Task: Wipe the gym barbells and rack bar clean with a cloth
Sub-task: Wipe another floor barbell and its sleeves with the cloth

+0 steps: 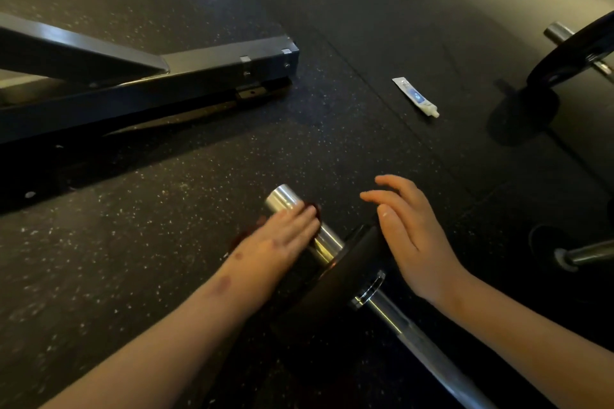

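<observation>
A: Start at the fingers of the left hand. What are they doing?

B: They lie straight and flat, side by side, pressing a dark red cloth onto the chrome sleeve of the barbell. I see no curl round it. The thumb is hidden, so I cannot tell whether it hooks under

A: And the cloth?

B: Mostly under the palm. A bit shows past the fingertips and a bit more near the wrist

A: Which way does the bar run from there?

B: The next stroke turns on that, I judge. The long axis is diagonal. The bare sleeve end lies up and left of the fingertips. The black plate sits just beside the hand on the person's right, and the shaft runs on down to the right. The fingers lie across that axis, so a wipe would slide along it, out to the free end or back to the plate

A: The right hand?

B: Released, fingers loosely spread, holding nothing, over the plate's far side. Whether it touches the plate I cannot tell. The left hand is nearer the sleeve

A: Further out?

B: The rack bar lies on the floor, well apart to the upper left. A small white tube lies beyond the right hand, and another loaded bar is at the right edge
</observation>
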